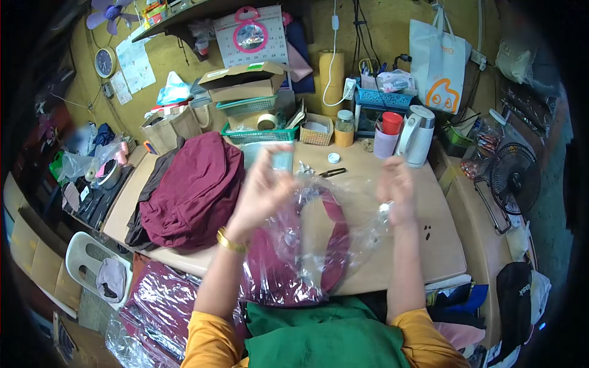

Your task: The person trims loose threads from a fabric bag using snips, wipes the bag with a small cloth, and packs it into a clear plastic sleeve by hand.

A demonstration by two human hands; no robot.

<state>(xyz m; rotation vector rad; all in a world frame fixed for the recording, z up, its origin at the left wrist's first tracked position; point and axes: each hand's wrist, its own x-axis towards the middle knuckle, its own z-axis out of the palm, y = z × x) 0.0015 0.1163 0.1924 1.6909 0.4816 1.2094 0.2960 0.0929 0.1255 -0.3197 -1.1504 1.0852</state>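
Observation:
Both hands are raised over the table, one on each side of a clear plastic bag with maroon fabric in and around it. My left hand, blurred by motion, is above the bag's left part; what its fingers hold is unclear. At the right, my right hand is closed, with bunched clear plastic at its palm. A pile of maroon garments lies left of my left hand. Small black snips and a white cap lie beyond the bag.
Along the back stand green baskets, a jar, a purple cup and a white kettle. A black fan is at the right. Plastic-wrapped maroon packages lie below the table's left front edge, near a white chair.

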